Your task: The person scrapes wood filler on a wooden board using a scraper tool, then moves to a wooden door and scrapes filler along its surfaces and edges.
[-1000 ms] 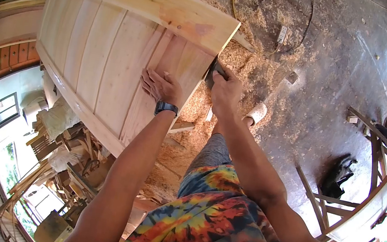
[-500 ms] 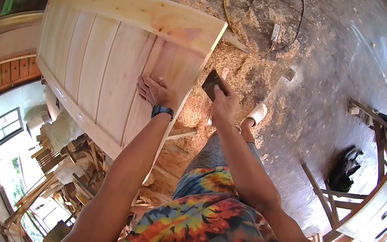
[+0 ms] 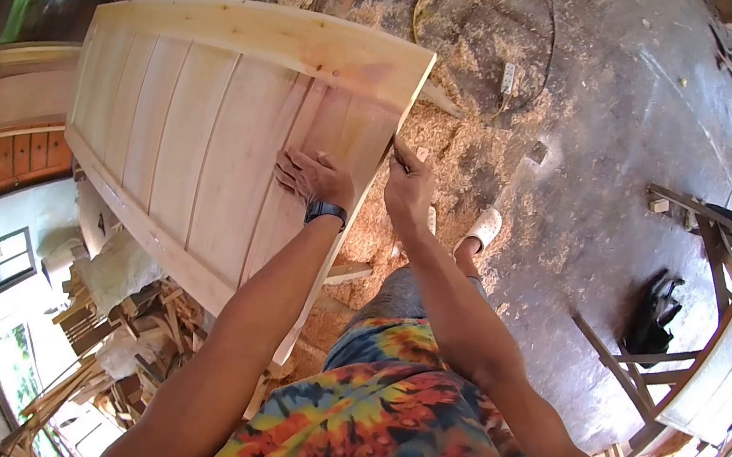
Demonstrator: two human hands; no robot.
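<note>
A pale wooden door panel (image 3: 186, 135) with vertical boards lies in front of me at the left. My left hand (image 3: 312, 178) rests flat on its boards near the end edge, fingers spread, a dark watch on the wrist. My right hand (image 3: 407, 192) is at the panel's end edge, its fingers closed on a dark flat block (image 3: 393, 150). Only a thin sliver of the block shows, against the edge; the fingers and the panel hide the rest.
Wood shavings (image 3: 461, 162) cover the floor around my feet. A power strip (image 3: 508, 78) with a cable lies beyond. Scrap wood (image 3: 112, 314) is piled at lower left. At the right stand a wooden frame (image 3: 710, 270) and a black bag-like object (image 3: 653, 314).
My right hand drew the dark block away from the panel's edge, then brought it back against the edge. My left hand has stayed on the boards. The view has shifted slightly.
</note>
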